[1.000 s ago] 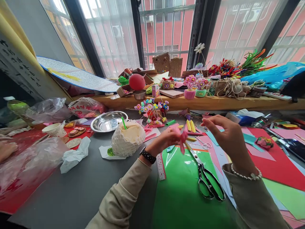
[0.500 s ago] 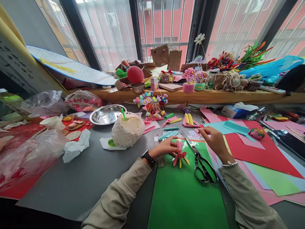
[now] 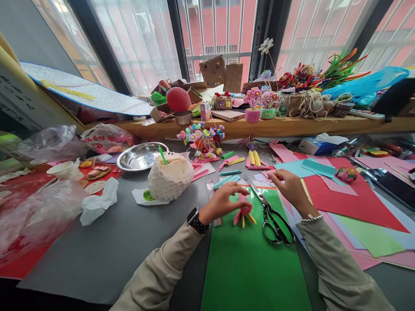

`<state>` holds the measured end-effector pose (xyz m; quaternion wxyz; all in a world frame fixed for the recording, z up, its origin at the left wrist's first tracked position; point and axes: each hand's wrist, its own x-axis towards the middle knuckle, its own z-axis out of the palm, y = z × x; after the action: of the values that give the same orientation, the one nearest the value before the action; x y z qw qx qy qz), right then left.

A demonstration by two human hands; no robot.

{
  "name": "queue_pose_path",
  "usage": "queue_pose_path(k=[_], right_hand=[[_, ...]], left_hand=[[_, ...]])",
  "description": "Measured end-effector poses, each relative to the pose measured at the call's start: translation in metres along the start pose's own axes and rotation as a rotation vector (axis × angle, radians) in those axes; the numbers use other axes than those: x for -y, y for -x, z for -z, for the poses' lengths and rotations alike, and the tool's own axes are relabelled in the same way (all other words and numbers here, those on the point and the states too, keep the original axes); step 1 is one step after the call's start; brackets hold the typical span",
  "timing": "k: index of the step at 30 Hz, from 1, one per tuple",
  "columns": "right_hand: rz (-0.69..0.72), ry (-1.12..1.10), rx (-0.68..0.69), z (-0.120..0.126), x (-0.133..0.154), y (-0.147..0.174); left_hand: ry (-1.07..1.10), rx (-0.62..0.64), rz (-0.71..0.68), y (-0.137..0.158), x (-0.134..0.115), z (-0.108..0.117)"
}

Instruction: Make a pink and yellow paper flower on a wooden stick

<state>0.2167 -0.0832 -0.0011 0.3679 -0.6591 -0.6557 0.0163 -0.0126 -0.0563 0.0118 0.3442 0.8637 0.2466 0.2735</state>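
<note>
Pink-and-yellow paper piece partly hidden behind the left fingers, contact unclear

This is a handicraft workspace beside barred windows at twelve o'clock; whether in a home or a studio cannot be told. Scissors at four o'clock, a folded pink paper piece near them and a red paper sheet nearer three show papercraft on the grey worktop. A wooden ledge below the glass bears, toward two o'clock, potted yarn flowers and bundled colourful craft stems (refreshments mingle in: a paper cup at nine, a net-wrapped coconut at eight).
</note>
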Motion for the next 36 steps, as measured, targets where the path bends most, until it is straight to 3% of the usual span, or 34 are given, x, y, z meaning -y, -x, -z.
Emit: queue_pose_path(k=[5,11,16,20,25,32,36], right_hand=[[-0.003,0.015,0.02,-0.003,-0.004,0.0],[-0.003,0.029,0.044,-0.003,-0.005,0.0],[0.006,0.052,0.034,-0.003,-0.007,0.0],[0.016,0.037,0.036,-0.005,-0.006,0.0],[-0.004,-0.01,0.026,-0.009,-0.01,-0.001],[-0.07,0.09,-0.073,-0.008,-0.034,-0.002],[-0.176,0.204,-0.161,0.003,-0.055,-0.003]], left_hand=[[-0.052,0.111,-0.028,0.006,-0.001,-0.009],[0.15,0.134,0.113,0.007,0.004,-0.012],[0.257,0.109,0.2,0.008,0.003,-0.013],[0.267,0.104,0.203,0.008,0.001,-0.013],[0.215,0.012,0.187,0.008,0.003,-0.014],[0.118,-0.01,0.136,0.007,0.006,-0.016],[0.077,-0.054,0.137,0.007,0.007,-0.016]])
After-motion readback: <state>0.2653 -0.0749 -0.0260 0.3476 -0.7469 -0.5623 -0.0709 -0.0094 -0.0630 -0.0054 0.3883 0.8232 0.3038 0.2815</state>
